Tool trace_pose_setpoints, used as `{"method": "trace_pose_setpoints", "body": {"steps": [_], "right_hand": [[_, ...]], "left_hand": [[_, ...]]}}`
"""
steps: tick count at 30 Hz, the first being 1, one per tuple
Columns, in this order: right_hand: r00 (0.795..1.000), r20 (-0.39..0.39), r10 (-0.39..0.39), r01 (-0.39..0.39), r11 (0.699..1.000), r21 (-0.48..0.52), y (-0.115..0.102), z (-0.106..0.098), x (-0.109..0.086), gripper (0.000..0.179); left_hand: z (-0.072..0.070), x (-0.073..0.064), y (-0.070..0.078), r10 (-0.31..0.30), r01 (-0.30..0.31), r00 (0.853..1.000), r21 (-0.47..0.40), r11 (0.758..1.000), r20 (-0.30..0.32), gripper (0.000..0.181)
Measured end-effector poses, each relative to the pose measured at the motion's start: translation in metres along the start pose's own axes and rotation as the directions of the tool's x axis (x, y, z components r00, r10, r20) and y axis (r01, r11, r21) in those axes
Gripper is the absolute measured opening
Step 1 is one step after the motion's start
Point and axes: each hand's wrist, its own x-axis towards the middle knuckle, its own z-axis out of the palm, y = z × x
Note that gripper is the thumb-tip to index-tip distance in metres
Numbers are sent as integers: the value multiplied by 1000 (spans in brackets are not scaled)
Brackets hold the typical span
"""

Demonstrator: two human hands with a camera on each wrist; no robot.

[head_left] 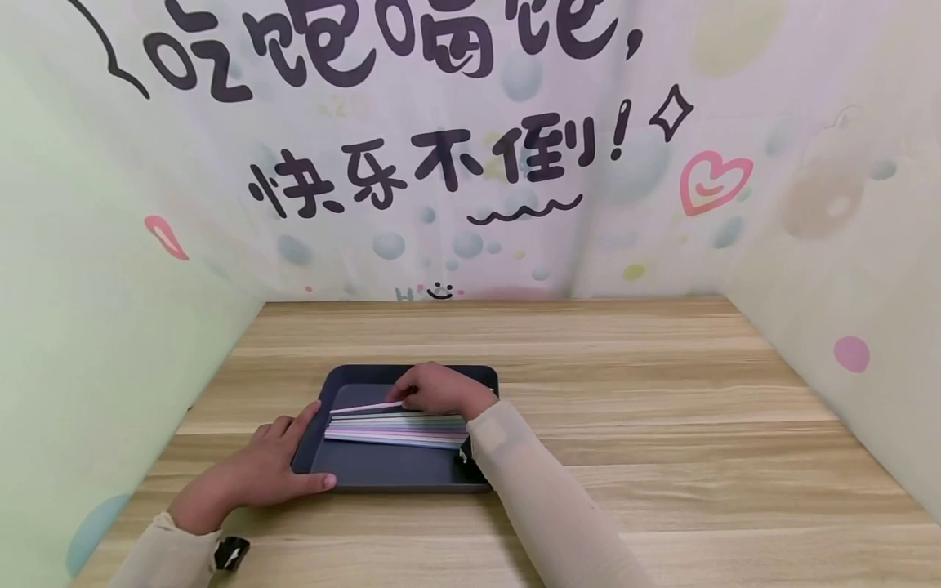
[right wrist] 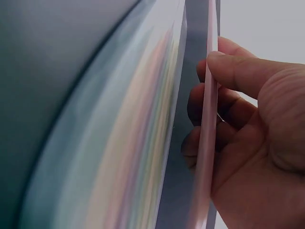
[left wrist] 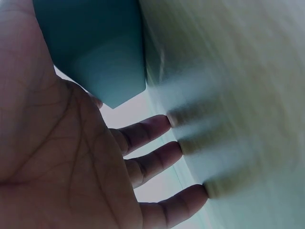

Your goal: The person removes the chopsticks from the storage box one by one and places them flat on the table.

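A dark grey rectangular tray (head_left: 375,482) stands on the table. Several long, thin pastel sticks (head_left: 397,437) lie crosswise in it, side by side, their right ends hidden behind my right sleeve. Over the tray, my right hand (head_left: 439,390) pinches one pink stick (right wrist: 208,114) between thumb and fingers, a little apart from the others. My left hand (head_left: 265,465) is spread at the tray's left front corner. Its thumb lies along the front rim, and other fingers (left wrist: 157,162) extend beside the tray, their tips at the table surface.
The wooden table (head_left: 662,441) stretches around the tray. A printed curtain (head_left: 470,245) rises behind its back edge, with pale walls (head_left: 845,269) at both sides. A black band (head_left: 231,554) sits at the left wrist.
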Motion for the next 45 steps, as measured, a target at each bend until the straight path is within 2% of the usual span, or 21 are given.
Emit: {"method": "trace_pose_setpoints", "body": {"steps": [7,21,27,31,39,45], "right_hand": [[1000,10,4,-5,1000,24,1,-2,0,25],[999,-18,-52,53,997,52,-5,-19,-8,26],[995,-41,-96,99,993,63,-15,-32,-16,25],[994,-53,-99,102,993,61,-16,-44,-24,25],[998,-40,-56,55,998,-11,4,-58,-41,26],[999,-35,-19,18,1000,-20,25,-67,-65,25]], "left_hand": [[-1,-1,1,-2,2,1000,-11,1000,4,114],[-2,0,4,-44,44,999,-11,999,32,114],[-2,0,4,-40,40,999,-10,999,29,114],[-1,-1,4,-38,38,999,-10,999,23,114],[-2,-3,3,-30,30,999,-20,999,18,112],[-2,-4,3,-26,26,1000,-25,999,13,112]]}}
